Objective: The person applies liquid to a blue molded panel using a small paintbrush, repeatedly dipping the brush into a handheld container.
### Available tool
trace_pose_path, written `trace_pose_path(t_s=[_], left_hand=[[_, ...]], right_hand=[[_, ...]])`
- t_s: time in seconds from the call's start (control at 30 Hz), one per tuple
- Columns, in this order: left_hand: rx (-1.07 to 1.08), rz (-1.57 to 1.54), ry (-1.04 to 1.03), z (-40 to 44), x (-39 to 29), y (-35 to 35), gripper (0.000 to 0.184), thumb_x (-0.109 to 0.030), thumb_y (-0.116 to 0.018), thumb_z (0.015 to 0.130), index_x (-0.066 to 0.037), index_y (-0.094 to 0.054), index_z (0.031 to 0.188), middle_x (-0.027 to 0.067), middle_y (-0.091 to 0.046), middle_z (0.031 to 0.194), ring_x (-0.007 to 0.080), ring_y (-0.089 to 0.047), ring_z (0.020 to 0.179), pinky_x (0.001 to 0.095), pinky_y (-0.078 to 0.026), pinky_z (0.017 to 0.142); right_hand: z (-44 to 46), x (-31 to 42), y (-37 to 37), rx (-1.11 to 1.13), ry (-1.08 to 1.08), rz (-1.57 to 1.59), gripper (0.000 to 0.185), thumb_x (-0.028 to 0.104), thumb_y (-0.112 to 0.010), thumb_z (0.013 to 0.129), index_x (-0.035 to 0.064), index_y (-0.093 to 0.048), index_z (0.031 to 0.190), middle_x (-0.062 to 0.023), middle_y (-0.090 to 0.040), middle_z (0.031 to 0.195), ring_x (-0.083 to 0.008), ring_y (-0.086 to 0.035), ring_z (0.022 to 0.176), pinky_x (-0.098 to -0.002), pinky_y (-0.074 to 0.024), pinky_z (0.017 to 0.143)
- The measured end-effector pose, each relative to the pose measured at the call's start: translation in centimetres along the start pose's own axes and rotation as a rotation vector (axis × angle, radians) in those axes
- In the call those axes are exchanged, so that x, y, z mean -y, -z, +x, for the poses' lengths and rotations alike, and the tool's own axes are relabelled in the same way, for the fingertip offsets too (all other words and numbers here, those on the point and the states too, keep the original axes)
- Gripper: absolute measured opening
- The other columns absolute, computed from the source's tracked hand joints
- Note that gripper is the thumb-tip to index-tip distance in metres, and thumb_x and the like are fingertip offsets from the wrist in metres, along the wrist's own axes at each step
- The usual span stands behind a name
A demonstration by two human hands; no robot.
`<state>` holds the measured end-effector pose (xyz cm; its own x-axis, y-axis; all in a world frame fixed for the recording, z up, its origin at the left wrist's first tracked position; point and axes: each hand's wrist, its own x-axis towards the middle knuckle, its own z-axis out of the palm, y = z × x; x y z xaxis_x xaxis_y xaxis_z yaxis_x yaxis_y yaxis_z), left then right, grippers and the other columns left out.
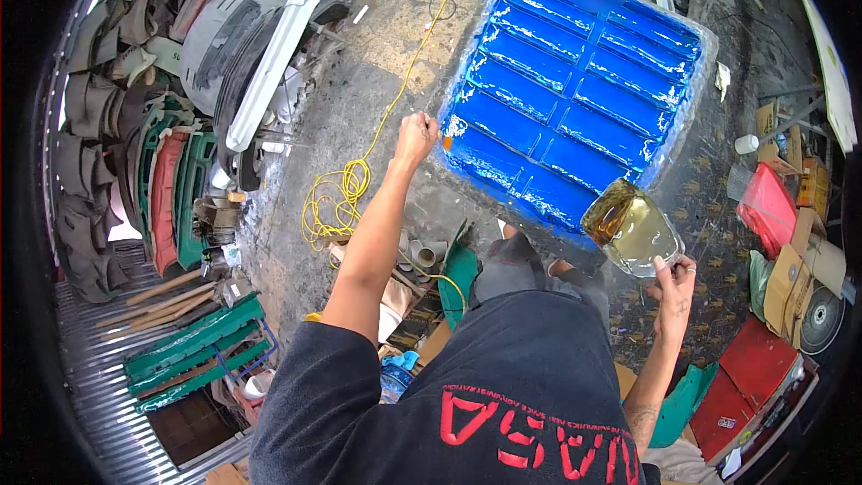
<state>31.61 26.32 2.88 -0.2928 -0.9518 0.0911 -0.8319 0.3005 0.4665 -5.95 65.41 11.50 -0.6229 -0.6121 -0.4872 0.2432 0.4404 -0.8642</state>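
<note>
A large bright blue ribbed panel [575, 112], glossy and wet-looking, lies in front of me with two columns of raised-edged rectangles and a pale, rough rim. By its left edge is my left hand [417, 137], fingers closed. A small orange piece [447, 142] shows just beside those fingers; whether they grip it I cannot tell. My right hand [673, 295] pinches the rim of a clear plastic container [660, 242] with yellowish liquid in it. The container is tilted near the panel's lower right corner.
A yellow cord [346, 193] lies coiled on the floor at left. Stacked curved panels [162, 184] and a white strip [274, 72] stand farther left. Cardboard [788, 283], a red bag [766, 207] and a white cup [746, 144] are at right.
</note>
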Motion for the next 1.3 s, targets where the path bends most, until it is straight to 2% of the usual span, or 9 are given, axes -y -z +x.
trace_pose_path(t_s=[0.2, 0.27, 0.37, 0.47, 0.53, 0.63, 0.7, 0.93, 1.3], left_hand=[[0.009, -0.091, -0.023, 0.3, -0.4, 3.5, 0.025, -0.018, -0.058, 0.088, 0.004, -0.067, 0.081, 0.0156, -0.065, 0.066, 0.0245, -0.062, 0.057, 0.0364, -0.048, 0.055], [0.262, -0.443, 0.160, 0.0, -0.9, 4.0, 0.026, -0.023, -0.062, 0.091, 0.002, -0.069, 0.093, 0.0052, -0.066, 0.070, 0.0139, -0.060, 0.060, 0.0306, -0.050, 0.057], [0.403, -0.493, 0.014, -0.2, -2.0, 3.0, 0.023, -0.019, -0.063, 0.091, 0.001, -0.069, 0.100, 0.0020, -0.065, 0.076, 0.0085, -0.057, 0.065, 0.0259, -0.048, 0.058], [0.638, -0.670, -0.057, 0.7, -2.8, 0.6, 0.021, -0.016, -0.062, 0.091, 0.000, -0.069, 0.102, 0.0021, -0.065, 0.079, 0.0085, -0.057, 0.069, 0.0245, -0.048, 0.062], [0.733, -0.647, -0.148, 1.2, -4.6, -0.6, 0.016, -0.012, -0.062, 0.091, -0.002, -0.070, 0.100, 0.0021, -0.065, 0.084, 0.0086, -0.056, 0.070, 0.0257, -0.047, 0.063], [0.767, -0.486, -0.513, 2.5, -6.3, -2.1, 0.017, -0.012, -0.064, 0.089, -0.005, -0.069, 0.104, 0.0042, -0.065, 0.082, 0.0152, -0.059, 0.069, 0.0305, -0.047, 0.062], [0.800, -0.399, -0.896, 3.7, -6.7, -3.4, 0.023, -0.011, -0.065, 0.086, -0.010, -0.069, 0.109, 0.0061, -0.064, 0.085, 0.0237, -0.059, 0.076, 0.0349, -0.047, 0.069], [0.970, -0.216, -1.329, 6.4, -7.0, -3.9, 0.033, -0.005, -0.063, 0.080, -0.016, -0.070, 0.110, 0.0038, -0.060, 0.088, 0.0264, -0.053, 0.083, 0.0374, -0.044, 0.080], [0.991, -0.022, -1.320, 10.7, 1.4, 2.0, 0.029, -0.007, -0.065, 0.078, -0.016, -0.072, 0.105, 0.0017, -0.064, 0.091, 0.0253, -0.053, 0.090, 0.0387, -0.042, 0.088]], right_hand=[[0.1, 1.0, 0.2, 0.002, -0.046, 0.002, 0.049, 0.030, -0.069, 0.086, 0.0080, -0.043, 0.120, -0.0054, -0.056, 0.113, -0.0122, -0.054, 0.094, -0.0269, -0.0467, 0.067], [0.0, 1.1, 0.0, 0.002, -0.066, -0.005, 0.049, 0.029, -0.070, 0.085, 0.0085, -0.043, 0.120, -0.0051, -0.056, 0.113, -0.0124, -0.054, 0.096, -0.0266, -0.0455, 0.068], [-0.5, 1.1, -0.4, 0.005, -0.033, -0.022, 0.049, 0.028, -0.071, 0.085, 0.0090, -0.043, 0.120, -0.0047, -0.056, 0.113, -0.0127, -0.054, 0.098, -0.0272, -0.0460, 0.070], [-1.6, 1.1, -2.1, -0.080, -0.018, 0.032, 0.048, 0.028, -0.071, 0.084, 0.0095, -0.043, 0.119, -0.0043, -0.056, 0.112, -0.0124, -0.055, 0.098, -0.0271, -0.0467, 0.070], [-2.4, 1.2, -4.2, -0.186, 0.017, 0.122, 0.053, 0.021, -0.075, 0.082, 0.0023, -0.041, 0.119, -0.0043, -0.055, 0.097, -0.0096, -0.050, 0.079, -0.0251, -0.0426, 0.062], [-4.2, 0.5, -6.0, -0.235, -0.038, 0.170, 0.046, 0.030, -0.069, 0.086, 0.0097, -0.042, 0.117, -0.0056, -0.055, 0.113, -0.0167, -0.053, 0.106, -0.0370, -0.0507, 0.076], [-5.9, 0.5, -7.6, -0.304, -0.052, 0.176, 0.045, 0.030, -0.069, 0.087, 0.0094, -0.042, 0.117, -0.0058, -0.054, 0.113, -0.0165, -0.052, 0.106, -0.0373, -0.0510, 0.076], [-10.6, -0.5, -13.6, -0.470, -0.097, 0.254, 0.047, 0.036, -0.068, 0.087, 0.0089, -0.043, 0.117, -0.0062, -0.052, 0.114, -0.0167, -0.052, 0.105, -0.0381, -0.0500, 0.075], [-11.2, -1.7, -15.7, -0.499, -0.082, 0.289, 0.043, 0.034, -0.063, 0.091, 0.0080, -0.044, 0.119, -0.0070, -0.054, 0.115, -0.0153, -0.055, 0.103, -0.0386, -0.0532, 0.074]])
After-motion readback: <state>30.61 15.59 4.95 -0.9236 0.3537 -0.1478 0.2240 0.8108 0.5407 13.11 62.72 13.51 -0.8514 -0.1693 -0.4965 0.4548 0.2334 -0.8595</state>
